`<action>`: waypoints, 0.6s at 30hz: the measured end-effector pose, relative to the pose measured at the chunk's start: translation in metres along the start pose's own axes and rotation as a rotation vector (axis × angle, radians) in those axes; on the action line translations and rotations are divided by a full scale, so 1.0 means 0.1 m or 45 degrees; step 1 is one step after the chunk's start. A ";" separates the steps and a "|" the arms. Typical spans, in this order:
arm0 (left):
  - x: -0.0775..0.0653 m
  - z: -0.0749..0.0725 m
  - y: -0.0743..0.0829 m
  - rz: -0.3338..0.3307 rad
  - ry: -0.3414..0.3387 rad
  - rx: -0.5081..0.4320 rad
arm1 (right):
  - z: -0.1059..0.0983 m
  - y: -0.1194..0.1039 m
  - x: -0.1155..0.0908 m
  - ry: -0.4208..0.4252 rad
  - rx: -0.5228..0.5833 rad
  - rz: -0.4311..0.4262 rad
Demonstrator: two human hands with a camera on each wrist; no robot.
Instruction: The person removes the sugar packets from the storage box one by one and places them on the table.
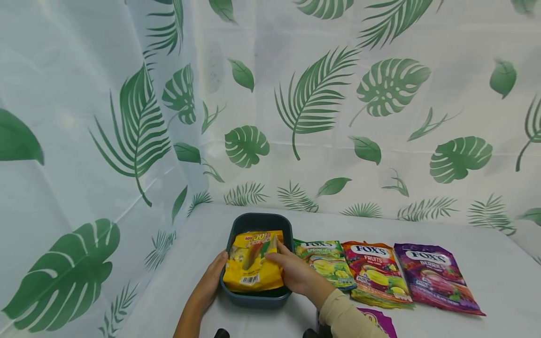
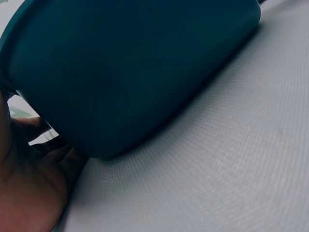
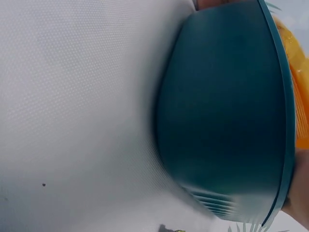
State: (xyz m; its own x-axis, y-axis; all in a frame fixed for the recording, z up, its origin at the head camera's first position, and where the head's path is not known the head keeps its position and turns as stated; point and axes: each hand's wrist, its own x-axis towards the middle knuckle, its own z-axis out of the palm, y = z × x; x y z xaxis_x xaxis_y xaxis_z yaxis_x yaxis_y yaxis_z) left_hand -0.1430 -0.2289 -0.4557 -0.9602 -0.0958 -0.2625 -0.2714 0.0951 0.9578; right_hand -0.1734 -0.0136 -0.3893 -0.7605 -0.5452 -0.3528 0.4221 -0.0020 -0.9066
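A dark teal plastic bin (image 1: 256, 300) stands on the white table, and a yellow candy bag (image 1: 249, 263) with a barcode lies inside it, face up. My left hand (image 1: 210, 277) holds the bin at its left side. Seen from the left wrist, that hand (image 2: 34, 169) has its thumb by the rim and its fingers along the outer wall (image 2: 120, 72). On the other side my right hand (image 1: 293, 267) reaches over the rim and grips the yellow bag's right edge. The right wrist view shows the bin's wall (image 3: 222, 106) and a strip of the yellow bag (image 3: 297, 72).
Right of the bin lie a green candy bag (image 1: 325, 265), a red-orange candy bag (image 1: 376, 272) and a purple candy bag (image 1: 435, 277) in a row. A magenta packet (image 1: 382, 321) shows partly behind the right sleeve (image 1: 348, 317). Leaf-patterned sheeting (image 1: 321, 164) hangs behind and left.
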 end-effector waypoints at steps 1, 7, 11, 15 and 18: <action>0.00 0.00 0.00 0.000 -0.001 -0.001 | 0.01 0.00 0.00 0.005 0.004 0.001; -0.01 -0.02 -0.01 0.005 -0.003 -0.005 | 0.04 0.03 0.03 0.058 0.001 -0.033; -0.02 -0.02 -0.01 0.009 -0.017 -0.011 | 0.05 0.05 0.02 0.115 -0.016 -0.039; 0.00 -0.01 -0.02 0.031 -0.026 -0.019 | 0.07 0.04 0.01 0.155 -0.025 -0.042; 0.00 -0.01 -0.03 0.075 -0.044 -0.034 | 0.07 0.04 0.02 0.180 -0.028 -0.041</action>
State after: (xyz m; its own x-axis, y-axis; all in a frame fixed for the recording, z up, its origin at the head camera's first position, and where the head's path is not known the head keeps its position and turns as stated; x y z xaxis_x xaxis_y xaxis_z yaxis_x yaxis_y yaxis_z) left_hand -0.1420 -0.2298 -0.4585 -0.9763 -0.0567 -0.2089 -0.2127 0.0729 0.9744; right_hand -0.1697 -0.0208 -0.3920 -0.8360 -0.4217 -0.3511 0.3866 0.0013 -0.9222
